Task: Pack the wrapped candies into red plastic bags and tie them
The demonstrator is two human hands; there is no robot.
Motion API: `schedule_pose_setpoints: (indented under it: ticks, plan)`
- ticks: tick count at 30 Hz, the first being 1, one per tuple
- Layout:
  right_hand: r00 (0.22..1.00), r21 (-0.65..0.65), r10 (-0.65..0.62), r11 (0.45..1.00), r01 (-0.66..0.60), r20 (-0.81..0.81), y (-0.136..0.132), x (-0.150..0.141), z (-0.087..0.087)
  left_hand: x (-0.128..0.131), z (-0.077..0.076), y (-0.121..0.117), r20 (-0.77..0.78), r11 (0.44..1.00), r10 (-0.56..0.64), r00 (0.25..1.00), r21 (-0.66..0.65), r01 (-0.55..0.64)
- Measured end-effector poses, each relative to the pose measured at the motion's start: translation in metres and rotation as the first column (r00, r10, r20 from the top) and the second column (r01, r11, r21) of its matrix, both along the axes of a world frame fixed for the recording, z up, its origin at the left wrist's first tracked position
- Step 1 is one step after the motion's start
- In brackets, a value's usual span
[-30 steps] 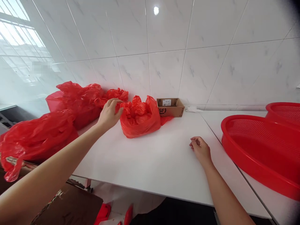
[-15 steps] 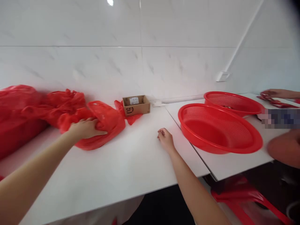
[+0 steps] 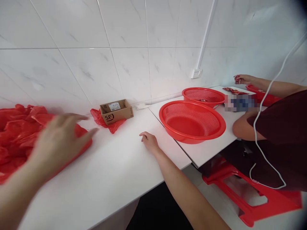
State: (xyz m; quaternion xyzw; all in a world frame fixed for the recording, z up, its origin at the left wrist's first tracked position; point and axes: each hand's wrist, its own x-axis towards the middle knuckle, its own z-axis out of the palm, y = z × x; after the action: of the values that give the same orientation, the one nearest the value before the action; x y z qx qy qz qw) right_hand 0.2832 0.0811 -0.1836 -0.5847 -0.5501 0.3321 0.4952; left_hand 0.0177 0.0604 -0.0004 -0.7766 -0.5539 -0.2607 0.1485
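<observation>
My left hand [image 3: 59, 140], blurred by motion, is open with thumb and fingers apart. It is raised in front of a heap of crumpled red plastic bags [image 3: 18, 134], nothing visible in its grasp. Whether it touches the plastic is unclear. My right hand [image 3: 150, 142] rests on the white table [image 3: 115, 169] with its fingers curled in, and I see nothing in them. Just to its right stands a large red basin with perforated sides [image 3: 184, 126]. A small open cardboard box [image 3: 120, 112] sits near the wall, partly on a piece of red plastic [image 3: 115, 126].
Behind the near basin is a second red basket [image 3: 202, 92] with small items inside. At right, a co-worker's hand [image 3: 244, 79] holds something red above red packets [image 3: 236, 91]. A white cable [image 3: 266, 156] hangs before a red stool [image 3: 240, 188]. A wall socket [image 3: 196, 73] is behind.
My view has turned to the right. The left hand has come off the red plastic bag and lifted nearer to me, its fingers spread. My right hand stays curled on the table.
</observation>
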Motion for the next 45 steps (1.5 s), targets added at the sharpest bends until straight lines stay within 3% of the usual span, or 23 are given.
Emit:
schedule_pose_setpoints:
  ticks: [2,4,7,8,10,12,14,15,16,20,25,29,32,33,35,37,38,41,45]
  plan:
    - [1.0,0.024,0.007,1.0,-0.006,-0.017,-0.009,-0.003,0.005,0.046,-0.031,-0.011,0.022,0.972,-0.236,0.971,-0.011,0.237]
    - [0.999,0.075,0.021,0.997,-0.019,-0.036,-0.027,-0.004,0.014,0.08,-0.07,-0.012,0.11,0.896,-0.441,0.891,-0.005,0.444]
    - [0.998,0.216,0.058,0.975,-0.058,0.008,-0.07,0.014,0.036,0.111,-0.124,0.006,0.165,0.85,-0.523,0.836,0.03,0.526]
    - [0.994,0.312,0.053,0.947,-0.08,0.094,-0.087,0.027,0.043,0.119,-0.137,0.014,0.186,0.838,-0.541,0.82,0.044,0.544]
    - [0.95,0.492,-0.108,0.869,-0.053,0.294,-0.12,0.062,0.058,0.134,-0.157,0.029,0.238,0.811,-0.579,0.78,0.072,0.58]
    - [0.829,0.605,-0.415,0.787,0.12,0.375,-0.149,0.106,0.069,0.149,-0.169,0.041,0.288,0.783,-0.611,0.737,0.089,0.615]
    - [0.614,0.62,-0.659,0.713,0.327,0.435,-0.168,0.151,0.071,0.16,-0.175,0.048,0.338,0.764,-0.626,0.702,0.085,0.64]
    - [0.526,0.586,-0.698,0.707,0.397,0.486,-0.174,0.17,0.068,0.163,-0.177,0.05,0.362,0.757,-0.627,0.69,0.075,0.649]
    - [0.493,0.525,-0.694,0.72,0.454,0.525,-0.177,0.187,0.063,0.164,-0.179,0.051,0.386,0.754,-0.622,0.681,0.061,0.654]
    - [0.599,0.255,-0.589,0.795,0.551,0.543,-0.17,0.214,0.037,0.16,-0.181,0.055,0.481,0.756,-0.568,0.667,-0.015,0.655]
    - [0.658,0.266,-0.583,0.809,0.524,0.478,-0.138,0.185,0.031,0.156,-0.179,0.057,0.568,0.741,-0.495,0.658,-0.119,0.661]
    - [0.819,0.231,-0.448,0.892,0.388,0.359,-0.112,0.163,0.04,0.157,-0.178,0.056,0.61,0.724,-0.448,0.654,-0.181,0.665]
    - [0.927,0.294,-0.301,0.927,0.23,0.223,-0.091,0.169,0.044,0.157,-0.179,0.057,0.628,0.715,-0.422,0.654,-0.213,0.666]
    - [0.939,0.333,-0.302,0.913,0.234,0.167,-0.082,0.177,0.044,0.157,-0.179,0.057,0.633,0.713,-0.413,0.655,-0.222,0.665]
    - [0.885,0.351,-0.455,0.848,0.396,0.101,-0.06,0.205,0.046,0.157,-0.179,0.058,0.646,0.709,-0.388,0.658,-0.248,0.661]
    - [0.686,0.256,-0.697,0.715,0.65,0.207,-0.035,0.243,0.05,0.157,-0.179,0.06,0.659,0.702,-0.359,0.661,-0.275,0.656]
    - [0.64,0.205,-0.725,0.687,0.697,0.254,-0.023,0.265,0.053,0.157,-0.179,0.061,0.665,0.7,-0.348,0.661,-0.284,0.655]
    - [0.58,0.107,-0.723,0.655,0.748,0.375,0.007,0.324,0.066,0.158,-0.179,0.063,0.681,0.699,-0.328,0.655,-0.291,0.653]
    - [0.583,-0.058,-0.653,0.641,0.766,0.483,0.036,0.375,0.079,0.159,-0.18,0.067,0.696,0.694,-0.28,0.661,-0.329,0.64]
